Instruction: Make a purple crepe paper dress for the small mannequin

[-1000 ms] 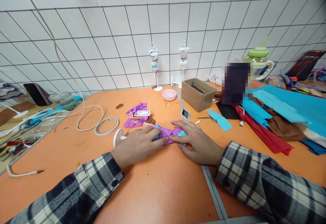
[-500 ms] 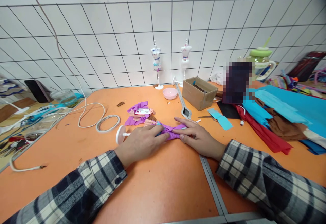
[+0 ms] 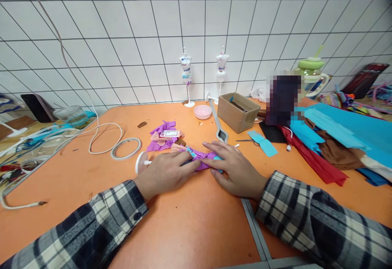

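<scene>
Crumpled purple paper [image 3: 204, 163] with a blue edge lies mid-desk [image 3: 183, 220], pinned under the flat, open left hand [image 3: 165, 174] and right hand [image 3: 235, 170]. Behind: two mannequins [image 3: 186, 70], one bowl [image 3: 202, 112], one box [image 3: 239, 113].

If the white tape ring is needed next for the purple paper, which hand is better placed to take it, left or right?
Left, probably. The left hand lies nearer the white tape ring, on its own side. The right hand presses the purple paper and would have to cross over the left.
</scene>
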Action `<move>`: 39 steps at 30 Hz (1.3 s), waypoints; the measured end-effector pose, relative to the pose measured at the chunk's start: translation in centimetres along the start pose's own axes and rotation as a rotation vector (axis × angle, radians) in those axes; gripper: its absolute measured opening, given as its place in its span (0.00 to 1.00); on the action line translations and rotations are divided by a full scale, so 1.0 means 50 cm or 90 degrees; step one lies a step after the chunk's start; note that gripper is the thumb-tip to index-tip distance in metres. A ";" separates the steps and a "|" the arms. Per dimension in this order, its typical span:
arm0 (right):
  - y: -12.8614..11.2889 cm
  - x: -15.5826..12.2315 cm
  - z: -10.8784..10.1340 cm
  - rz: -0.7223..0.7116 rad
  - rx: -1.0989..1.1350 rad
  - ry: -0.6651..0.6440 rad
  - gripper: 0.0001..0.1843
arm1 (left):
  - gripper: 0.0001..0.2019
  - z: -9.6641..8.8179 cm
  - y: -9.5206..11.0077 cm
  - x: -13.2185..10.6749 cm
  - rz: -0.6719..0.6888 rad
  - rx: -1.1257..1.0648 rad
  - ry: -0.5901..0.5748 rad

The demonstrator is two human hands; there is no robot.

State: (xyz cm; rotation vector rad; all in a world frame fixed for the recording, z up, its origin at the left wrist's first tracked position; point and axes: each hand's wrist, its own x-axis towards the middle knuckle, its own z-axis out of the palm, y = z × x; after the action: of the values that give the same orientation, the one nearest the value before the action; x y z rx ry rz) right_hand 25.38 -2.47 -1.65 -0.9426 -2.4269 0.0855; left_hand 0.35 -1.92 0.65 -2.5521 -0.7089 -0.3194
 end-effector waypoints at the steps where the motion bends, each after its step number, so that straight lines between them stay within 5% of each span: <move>1: 0.000 0.000 0.001 0.001 -0.002 -0.005 0.24 | 0.12 0.000 0.000 0.000 0.004 0.004 -0.002; 20: 0.019 0.001 0.014 0.116 0.155 -0.057 0.27 | 0.13 -0.013 0.002 0.008 -0.004 -0.013 -0.056; 28: 0.023 0.004 -0.003 0.095 0.178 0.011 0.18 | 0.11 -0.018 0.009 0.017 -0.034 -0.017 -0.070; 33: 0.021 0.011 -0.012 0.090 0.107 0.142 0.15 | 0.12 -0.006 0.007 0.007 -0.036 -0.046 -0.025; 39: 0.013 0.028 0.010 0.082 -0.004 0.169 0.10 | 0.11 0.000 0.005 0.006 -0.054 -0.086 0.009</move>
State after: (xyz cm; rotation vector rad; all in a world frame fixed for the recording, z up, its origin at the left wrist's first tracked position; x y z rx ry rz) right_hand 24.68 -1.03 -1.59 -1.0419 -2.1245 -0.0029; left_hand 0.75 -1.97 0.65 -2.6479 -0.8171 -0.4265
